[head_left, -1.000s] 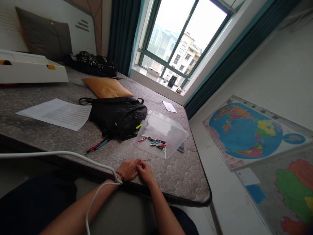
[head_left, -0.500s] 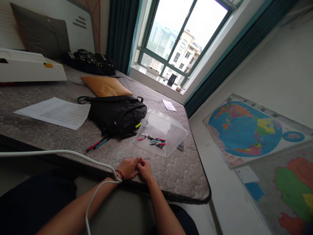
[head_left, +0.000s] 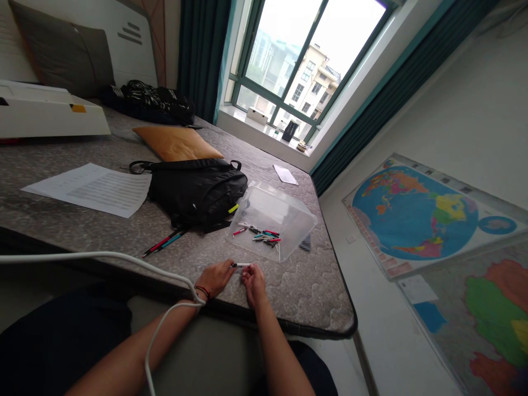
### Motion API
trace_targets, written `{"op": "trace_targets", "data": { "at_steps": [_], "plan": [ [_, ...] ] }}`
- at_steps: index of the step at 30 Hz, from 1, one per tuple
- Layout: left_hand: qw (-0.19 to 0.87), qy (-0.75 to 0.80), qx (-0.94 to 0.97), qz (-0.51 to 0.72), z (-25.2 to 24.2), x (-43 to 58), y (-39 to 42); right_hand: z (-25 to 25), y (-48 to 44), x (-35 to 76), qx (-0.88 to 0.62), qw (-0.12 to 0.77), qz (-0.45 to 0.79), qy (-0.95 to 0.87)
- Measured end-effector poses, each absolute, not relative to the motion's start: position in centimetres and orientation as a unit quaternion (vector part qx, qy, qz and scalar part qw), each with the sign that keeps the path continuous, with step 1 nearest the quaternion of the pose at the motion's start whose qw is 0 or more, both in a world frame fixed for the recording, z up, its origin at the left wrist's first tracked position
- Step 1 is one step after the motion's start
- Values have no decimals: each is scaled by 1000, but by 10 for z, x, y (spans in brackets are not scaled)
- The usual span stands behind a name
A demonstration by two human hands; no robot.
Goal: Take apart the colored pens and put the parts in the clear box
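Note:
A small white and black pen [head_left: 241, 265] lies level between my two hands, above the mattress near its front edge. My left hand [head_left: 216, 279] pinches its dark end, and my right hand [head_left: 254, 283] grips the white end with the fingertips. Just beyond them is a clear plastic bin [head_left: 284, 212] with several pens and pen parts [head_left: 264, 236] in red, teal, black and white. To the left, red and teal pens [head_left: 165, 243] rest on the mattress beside a black backpack [head_left: 198, 192].
On the mattress [head_left: 305, 291] lie a printed sheet [head_left: 93, 190], a tan envelope [head_left: 177, 143], a white box [head_left: 49, 113], dark clothes [head_left: 146, 102] and a small paper [head_left: 285, 175]. A white cable [head_left: 124, 257] loops by my left wrist.
My hands have moved slightly apart, the right one shifting right. The pen between them now shows, where before the fingers were together and hid it.

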State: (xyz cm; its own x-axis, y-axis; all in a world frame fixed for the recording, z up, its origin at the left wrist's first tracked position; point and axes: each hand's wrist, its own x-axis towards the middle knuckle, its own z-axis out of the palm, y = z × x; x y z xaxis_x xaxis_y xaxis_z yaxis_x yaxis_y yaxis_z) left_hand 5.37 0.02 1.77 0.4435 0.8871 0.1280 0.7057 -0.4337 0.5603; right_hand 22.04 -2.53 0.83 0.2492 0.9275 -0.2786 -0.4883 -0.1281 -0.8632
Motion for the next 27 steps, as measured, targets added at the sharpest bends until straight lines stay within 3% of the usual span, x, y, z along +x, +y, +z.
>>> {"op": "trace_targets", "data": {
  "at_steps": [17,27],
  "plan": [
    [252,501,804,197,25,51,-1,10,-22,220,-517,520,603,-314],
    [253,484,812,207,19,50,2,6,-20,214,-522,382,604,-465]
  ]
}}
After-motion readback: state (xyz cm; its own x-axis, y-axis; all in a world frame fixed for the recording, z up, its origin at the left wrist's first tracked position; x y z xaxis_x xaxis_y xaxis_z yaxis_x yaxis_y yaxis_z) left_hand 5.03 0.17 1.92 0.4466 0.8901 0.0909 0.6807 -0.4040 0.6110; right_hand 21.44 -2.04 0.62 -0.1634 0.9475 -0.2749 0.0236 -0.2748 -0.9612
